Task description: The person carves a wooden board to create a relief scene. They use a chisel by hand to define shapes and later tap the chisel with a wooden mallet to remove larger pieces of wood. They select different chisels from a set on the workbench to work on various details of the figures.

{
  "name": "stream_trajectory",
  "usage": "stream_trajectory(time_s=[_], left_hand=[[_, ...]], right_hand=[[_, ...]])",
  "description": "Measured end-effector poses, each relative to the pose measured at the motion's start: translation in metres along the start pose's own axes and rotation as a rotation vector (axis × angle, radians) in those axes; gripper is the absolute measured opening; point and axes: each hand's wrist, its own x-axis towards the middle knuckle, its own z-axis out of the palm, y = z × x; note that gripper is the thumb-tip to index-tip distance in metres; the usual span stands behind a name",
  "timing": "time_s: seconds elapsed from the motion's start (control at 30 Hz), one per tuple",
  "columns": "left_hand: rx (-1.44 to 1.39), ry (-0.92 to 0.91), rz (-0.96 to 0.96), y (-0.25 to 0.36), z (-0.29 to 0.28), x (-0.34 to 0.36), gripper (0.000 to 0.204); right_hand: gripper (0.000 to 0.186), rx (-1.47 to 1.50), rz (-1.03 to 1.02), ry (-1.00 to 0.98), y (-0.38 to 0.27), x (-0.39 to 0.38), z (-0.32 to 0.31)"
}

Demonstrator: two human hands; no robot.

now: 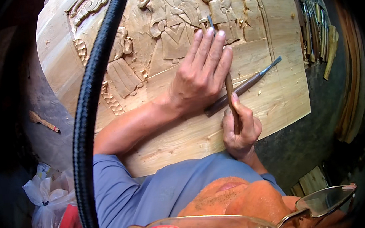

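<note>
A large pale wooden panel [172,147] lies before me, carved in relief with robed figures [178,40]. My right hand [242,128] is wrapped round the lower end of a slim carving chisel [229,84], its thumb along the handle. Higher up, my left hand [200,73] rests on the same tool, fingers extended and close together over the shank; its thumb is hidden. The narrow blade pokes out past the fingertips, at the lower part of a carved figure. A second chisel [245,86] with a dark handle lies slantwise on the panel, just right of my left hand.
Several carving tools [314,28] lie in a row beyond the panel's right edge, with long wood strips [353,77] farther right. On the left are a short wooden-handled tool [44,121] and a clear plastic bag [51,203]. A black braided cable [90,100] crosses the view.
</note>
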Motion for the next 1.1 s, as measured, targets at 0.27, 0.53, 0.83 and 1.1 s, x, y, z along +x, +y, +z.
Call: stream_trajectory(time_s=[0.27,0.53,0.83,1.1], left_hand=[[0.009,0.019,0.029,0.005,0.000,-0.013,0.045],[0.003,0.042,0.040,0.004,0.002,-0.010,0.040],[0.020,0.041,0.034,0.004,0.004,-0.012,0.043],[-0.032,-0.019,-0.022,0.002,-0.004,0.000,0.044]], right_hand=[[0.043,-0.041,-0.101,-0.008,-0.006,-0.004,-0.011],[0.042,-0.011,-0.071,-0.010,-0.005,-0.005,-0.013],[0.041,0.032,0.007,-0.030,-0.002,-0.015,-0.010],[0.042,0.071,0.106,-0.027,0.005,-0.010,0.001]])
